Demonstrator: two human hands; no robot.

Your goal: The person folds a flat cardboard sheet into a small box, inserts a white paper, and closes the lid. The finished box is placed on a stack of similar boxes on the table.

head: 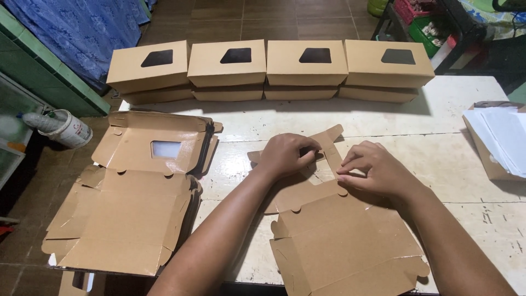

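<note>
A flat brown cardboard box blank (pixel 342 241) lies unfolded on the white table (pixel 455 153) in front of me. My left hand (pixel 287 153) presses on its far lid panel, fingers curled over a side flap. My right hand (pixel 378 167) rests beside it on the same panel, fingertips pinching the fold near the window cut-out. Both hands touch the blank.
A stack of unfolded box blanks (pixel 131 203) with clear windows lies at the table's left. Several folded windowed boxes (pixel 268 68) stand in a row along the far edge. White sheets in a cardboard tray (pixel 501 142) sit at right. A white jug (pixel 60 127) lies on the floor at left.
</note>
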